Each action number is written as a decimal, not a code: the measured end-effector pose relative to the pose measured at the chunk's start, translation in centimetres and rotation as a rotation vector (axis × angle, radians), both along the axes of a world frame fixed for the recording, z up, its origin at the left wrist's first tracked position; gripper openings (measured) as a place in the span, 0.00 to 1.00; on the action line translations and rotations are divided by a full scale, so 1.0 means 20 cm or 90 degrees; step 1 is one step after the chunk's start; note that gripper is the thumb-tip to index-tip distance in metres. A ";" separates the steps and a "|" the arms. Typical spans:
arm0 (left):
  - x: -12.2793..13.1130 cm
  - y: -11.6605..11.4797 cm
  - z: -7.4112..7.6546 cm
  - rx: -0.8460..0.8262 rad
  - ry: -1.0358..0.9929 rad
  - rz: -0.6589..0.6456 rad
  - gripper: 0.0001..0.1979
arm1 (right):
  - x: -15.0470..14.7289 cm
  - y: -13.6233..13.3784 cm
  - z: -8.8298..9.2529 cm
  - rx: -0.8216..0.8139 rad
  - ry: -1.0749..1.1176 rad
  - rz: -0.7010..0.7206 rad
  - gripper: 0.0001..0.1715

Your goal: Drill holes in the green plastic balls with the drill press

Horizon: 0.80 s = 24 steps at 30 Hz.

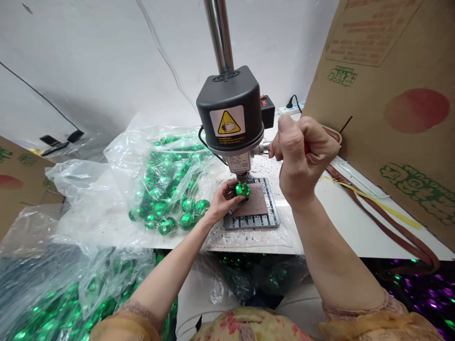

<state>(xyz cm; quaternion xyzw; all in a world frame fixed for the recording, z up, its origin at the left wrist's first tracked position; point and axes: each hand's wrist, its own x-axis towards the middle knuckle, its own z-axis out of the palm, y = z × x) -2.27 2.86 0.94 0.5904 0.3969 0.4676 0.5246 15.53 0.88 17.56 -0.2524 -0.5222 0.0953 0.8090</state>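
Observation:
A small bench drill press [231, 116] with a dark motor housing and a yellow warning label stands on the white table [355, 222]. My left hand [222, 199] pinches a shiny green faceted ball [242, 190] on the brown pad [256, 200] of the slotted base, right under the drill tip. My right hand [302, 151] is a closed fist around the press's feed lever, whose red grip barely shows between the fingers.
A clear plastic bag [159, 184] of several green faceted balls lies left of the press. More bagged green balls [53, 308] sit lower left. A big cardboard sheet [394, 104] leans at right, with a brown strap [384, 227] below it. A power strip [291, 108] lies behind.

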 end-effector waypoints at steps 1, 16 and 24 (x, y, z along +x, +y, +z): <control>0.00 0.00 -0.01 0.005 -0.007 0.003 0.32 | 0.00 0.00 0.00 0.004 0.003 0.005 0.28; 0.05 -0.03 -0.05 0.042 -0.031 -0.006 0.29 | 0.01 0.00 0.01 0.014 0.017 0.030 0.28; 0.08 -0.09 -0.05 0.073 0.019 0.002 0.27 | 0.00 -0.01 0.02 0.016 0.044 0.075 0.27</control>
